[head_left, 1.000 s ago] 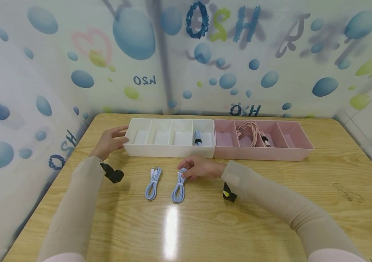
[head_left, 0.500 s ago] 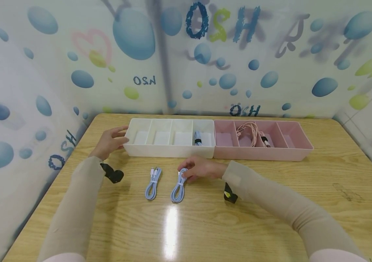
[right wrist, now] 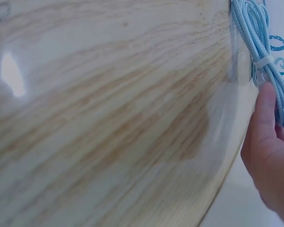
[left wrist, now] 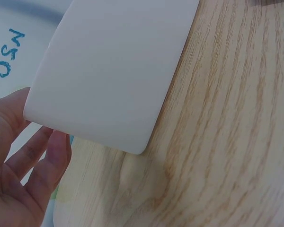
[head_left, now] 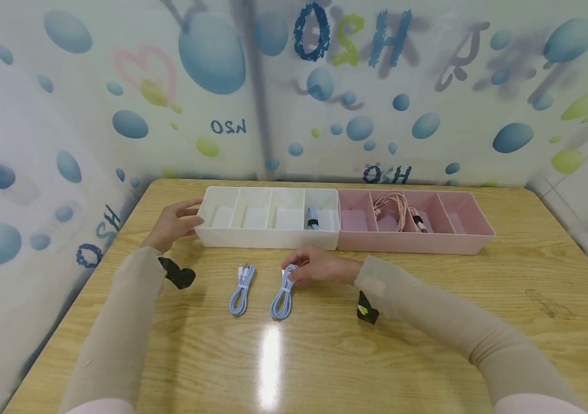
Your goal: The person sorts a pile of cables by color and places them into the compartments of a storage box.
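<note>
My right hand [head_left: 323, 267] pinches the upper end of a light blue charging cable [head_left: 281, 305], coiled and tied round its middle. In the right wrist view, the thumb lies against the same blue cable [right wrist: 253, 33]. A second light blue cable [head_left: 242, 292], bundled in the same way, lies on the table to its left. At the left end of the white divided box [head_left: 268, 238], my left hand [head_left: 172, 224] touches the end wall with loosely extended fingers. The left wrist view shows those fingers [left wrist: 57, 156] at the edge of the white box [left wrist: 109, 75].
A pink divided box [head_left: 412, 242] adjoins the white one on the right and holds pink cables [head_left: 394, 201]. In the white box's rightmost compartment lies a blue cable with a black strap [head_left: 313, 218]. Both boxes stand near the back of the wooden table [head_left: 428, 362].
The right wrist and forearm have shifted slightly to the right. The pinched cable has barely moved, and the left hand stays at the white box.
</note>
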Action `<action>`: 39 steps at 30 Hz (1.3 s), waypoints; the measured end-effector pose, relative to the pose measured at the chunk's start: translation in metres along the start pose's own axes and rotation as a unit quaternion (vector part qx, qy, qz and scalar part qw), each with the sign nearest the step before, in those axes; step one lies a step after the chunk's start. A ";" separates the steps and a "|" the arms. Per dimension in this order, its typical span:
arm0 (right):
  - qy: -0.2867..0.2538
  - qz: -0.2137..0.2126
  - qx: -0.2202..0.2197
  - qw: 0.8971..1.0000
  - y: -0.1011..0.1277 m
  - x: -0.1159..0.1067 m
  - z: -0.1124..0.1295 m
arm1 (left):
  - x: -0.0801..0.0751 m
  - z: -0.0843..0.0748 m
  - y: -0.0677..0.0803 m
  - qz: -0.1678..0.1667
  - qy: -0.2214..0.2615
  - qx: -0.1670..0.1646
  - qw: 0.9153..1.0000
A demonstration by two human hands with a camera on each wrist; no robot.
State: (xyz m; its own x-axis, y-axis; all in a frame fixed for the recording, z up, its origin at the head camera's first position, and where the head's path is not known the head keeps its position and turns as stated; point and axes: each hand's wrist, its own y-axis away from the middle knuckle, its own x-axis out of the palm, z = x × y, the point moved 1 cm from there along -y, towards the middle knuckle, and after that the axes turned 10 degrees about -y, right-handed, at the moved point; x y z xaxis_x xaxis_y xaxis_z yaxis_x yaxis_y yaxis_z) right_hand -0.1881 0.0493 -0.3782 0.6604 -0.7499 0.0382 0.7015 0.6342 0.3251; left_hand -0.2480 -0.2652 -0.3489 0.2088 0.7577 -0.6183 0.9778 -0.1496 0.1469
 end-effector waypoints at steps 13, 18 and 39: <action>0.028 -0.016 -0.006 0.999 0.005 0.001 0.006 | 0.000 0.002 -0.001 -0.001 0.002 -0.003 1.000; 0.038 -0.022 -0.014 0.999 0.010 0.000 0.012 | 0.000 0.002 -0.001 -0.001 0.002 -0.005 1.000; 0.041 0.003 -0.030 0.999 0.025 -0.005 0.034 | 0.001 0.003 -0.004 0.001 0.006 -0.013 1.000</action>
State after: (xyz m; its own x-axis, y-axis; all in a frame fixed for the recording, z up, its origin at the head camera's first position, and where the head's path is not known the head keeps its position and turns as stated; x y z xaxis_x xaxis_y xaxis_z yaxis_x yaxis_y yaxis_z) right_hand -0.1831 0.0628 -0.3386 0.6828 -0.7296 -0.0384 0.7106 0.6509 0.2674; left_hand -0.2519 -0.2662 -0.3527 0.2108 0.7655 -0.6079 0.9764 -0.1344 0.1692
